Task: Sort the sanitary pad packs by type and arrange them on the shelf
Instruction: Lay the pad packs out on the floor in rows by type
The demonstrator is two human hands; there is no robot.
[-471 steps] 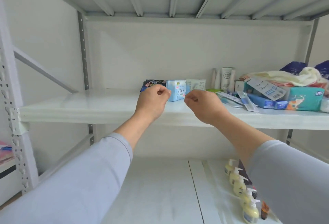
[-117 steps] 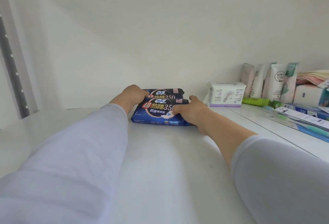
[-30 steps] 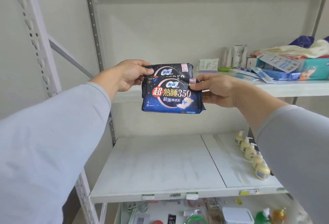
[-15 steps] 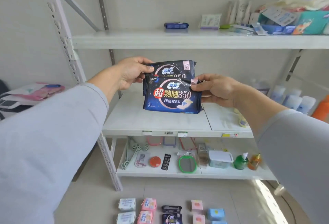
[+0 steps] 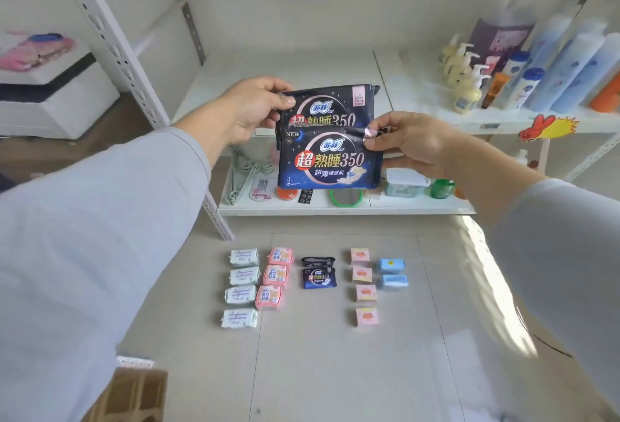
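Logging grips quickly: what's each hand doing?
Left hand: closed on the rear dark pack.
Right hand: closed on the front dark pack.

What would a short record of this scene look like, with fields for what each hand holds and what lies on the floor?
left hand: grips the rear dark navy pack at its top left corner
right hand: pinches the front dark navy pack at its top right corner
held packs: two, same design, the front one overlapping the rear, held in the air before the shelves
floor rows, left to right: four white packs, three pink packs, two dark navy packs, four small peach packs, two light blue packs
middle shelf: pump bottles at the right
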